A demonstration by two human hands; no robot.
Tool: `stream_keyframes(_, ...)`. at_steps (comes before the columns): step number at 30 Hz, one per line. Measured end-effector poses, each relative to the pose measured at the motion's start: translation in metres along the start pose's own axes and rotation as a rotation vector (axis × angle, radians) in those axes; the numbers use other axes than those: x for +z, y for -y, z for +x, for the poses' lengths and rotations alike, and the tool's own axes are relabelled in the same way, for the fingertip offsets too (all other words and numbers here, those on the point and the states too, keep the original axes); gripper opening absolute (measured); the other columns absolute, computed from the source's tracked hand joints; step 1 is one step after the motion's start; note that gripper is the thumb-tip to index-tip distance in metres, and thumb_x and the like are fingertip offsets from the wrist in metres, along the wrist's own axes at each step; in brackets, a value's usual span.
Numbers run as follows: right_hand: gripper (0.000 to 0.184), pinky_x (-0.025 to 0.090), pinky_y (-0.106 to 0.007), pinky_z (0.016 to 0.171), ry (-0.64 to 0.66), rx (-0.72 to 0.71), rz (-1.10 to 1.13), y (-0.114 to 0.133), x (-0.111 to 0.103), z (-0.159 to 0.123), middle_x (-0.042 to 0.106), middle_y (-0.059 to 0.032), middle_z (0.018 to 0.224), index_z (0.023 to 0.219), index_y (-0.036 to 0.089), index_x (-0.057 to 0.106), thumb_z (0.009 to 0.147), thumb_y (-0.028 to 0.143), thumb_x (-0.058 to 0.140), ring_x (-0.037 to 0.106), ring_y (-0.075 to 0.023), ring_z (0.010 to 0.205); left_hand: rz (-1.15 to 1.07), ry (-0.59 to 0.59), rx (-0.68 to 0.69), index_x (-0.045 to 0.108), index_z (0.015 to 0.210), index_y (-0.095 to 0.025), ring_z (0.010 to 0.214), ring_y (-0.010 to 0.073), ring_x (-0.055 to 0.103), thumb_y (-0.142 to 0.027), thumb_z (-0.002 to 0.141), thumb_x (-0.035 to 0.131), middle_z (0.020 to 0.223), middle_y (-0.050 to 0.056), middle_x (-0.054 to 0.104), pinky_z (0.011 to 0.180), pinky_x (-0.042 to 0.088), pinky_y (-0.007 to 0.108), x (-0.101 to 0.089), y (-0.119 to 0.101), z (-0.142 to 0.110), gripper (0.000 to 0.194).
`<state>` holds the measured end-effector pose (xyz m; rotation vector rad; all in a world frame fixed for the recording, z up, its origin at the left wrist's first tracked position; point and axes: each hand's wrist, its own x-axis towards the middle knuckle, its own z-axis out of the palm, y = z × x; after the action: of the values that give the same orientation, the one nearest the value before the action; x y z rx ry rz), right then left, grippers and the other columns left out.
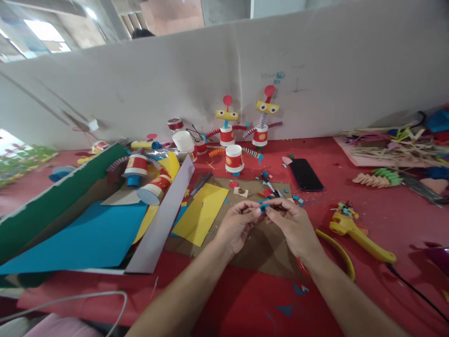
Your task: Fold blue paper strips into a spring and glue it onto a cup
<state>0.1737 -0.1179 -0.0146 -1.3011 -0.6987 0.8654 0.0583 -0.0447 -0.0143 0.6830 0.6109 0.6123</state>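
Between the fingertips of both hands is a small piece of blue paper [264,207], mostly covered by the fingers. My left hand [238,224] pinches it from the left and my right hand [293,229] from the right, above a brown cardboard sheet [217,255]. Just beyond stands a red-and-white paper cup body [234,159] with folded paper arms, an orange one on its left side. Two paper cup robots [227,135] [260,136] with yellow heads and red discs lean near the white partition. Yellow paper [201,213] lies left of my hands.
A box [66,187] at left holds blue paper [80,236] and cup figures. A black phone [306,174], a yellow-handled glue gun [365,238], a yellow tape ring [342,252] and paper strips [393,145] lie right. A pen [273,187] and scraps lie ahead.
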Motion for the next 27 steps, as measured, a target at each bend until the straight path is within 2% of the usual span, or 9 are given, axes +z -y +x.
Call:
stream_keyframes(2,0.024,0.050,-0.026,0.062,-0.029,-0.012,-0.006,0.002,-0.001,0.000,0.068,-0.0003,0.072,0.081,0.020,0.068,0.065,0.037,0.075,0.060,-0.0126,0.062,0.020,0.067,0.051,0.065,0.080,-0.014,0.069,0.0108,0.064,-0.015,0.057,0.082,0.074,0.002,0.069,0.075,0.049,0.024,0.003,-0.001,-0.003,0.029)
stream_keyframes(4,0.024,0.050,-0.026,0.063,-0.035,-0.011,-0.019,0.003,-0.001,0.001,0.067,0.0000,0.071,0.080,0.020,0.067,0.065,0.037,0.075,0.060,-0.0127,0.062,0.052,0.079,0.119,0.065,0.081,-0.014,0.073,0.0114,0.064,-0.016,0.061,0.079,0.077,0.002,0.069,0.078,0.048,0.025,0.006,0.000,-0.006,0.024)
stream_keyframes(8,0.025,0.050,-0.026,0.062,-0.017,-0.002,-0.051,0.002,0.000,0.000,0.067,-0.0004,0.070,0.080,0.020,0.067,0.066,0.039,0.075,0.060,-0.0135,0.062,0.126,-0.038,0.201,0.063,0.071,-0.014,0.066,0.0097,0.061,-0.022,0.069,0.074,0.068,0.001,0.067,0.071,0.048,0.023,0.013,0.002,-0.010,0.013)
stream_keyframes(12,0.028,0.050,-0.028,0.064,-0.020,0.007,-0.054,0.001,0.001,-0.001,0.068,-0.0015,0.071,0.080,0.019,0.066,0.066,0.042,0.074,0.062,-0.0154,0.064,0.209,-0.097,0.217,0.065,0.070,-0.013,0.065,0.0094,0.060,-0.022,0.068,0.074,0.067,0.001,0.067,0.068,0.047,0.022,0.016,0.003,-0.011,0.013)
stream_keyframes(16,0.028,0.050,-0.029,0.064,-0.013,0.003,-0.059,0.000,0.001,0.000,0.068,-0.0015,0.070,0.079,0.020,0.066,0.066,0.043,0.074,0.062,-0.0167,0.066,0.235,-0.078,0.206,0.066,0.072,-0.013,0.064,0.0101,0.059,-0.023,0.069,0.072,0.068,0.002,0.067,0.067,0.046,0.022,0.016,0.002,-0.012,0.013)
stream_keyframes(23,0.021,0.049,-0.028,0.062,-0.023,-0.013,-0.064,-0.009,0.002,0.001,0.067,-0.0004,0.069,0.078,0.020,0.065,0.069,0.038,0.071,0.060,-0.0144,0.061,0.276,-0.122,0.209,0.061,0.064,-0.015,0.060,0.0097,0.057,-0.025,0.066,0.073,0.063,0.000,0.065,0.062,0.044,0.022,0.014,0.005,-0.012,0.016)
stream_keyframes(27,0.019,0.049,-0.028,0.060,-0.015,0.003,-0.024,-0.012,0.002,0.002,0.065,0.0007,0.065,0.076,0.020,0.064,0.069,0.037,0.071,0.059,-0.0141,0.059,0.366,-0.154,0.259,0.061,0.063,-0.015,0.057,0.0093,0.054,-0.026,0.066,0.073,0.060,-0.001,0.062,0.060,0.042,0.022,0.014,0.007,-0.014,0.016)
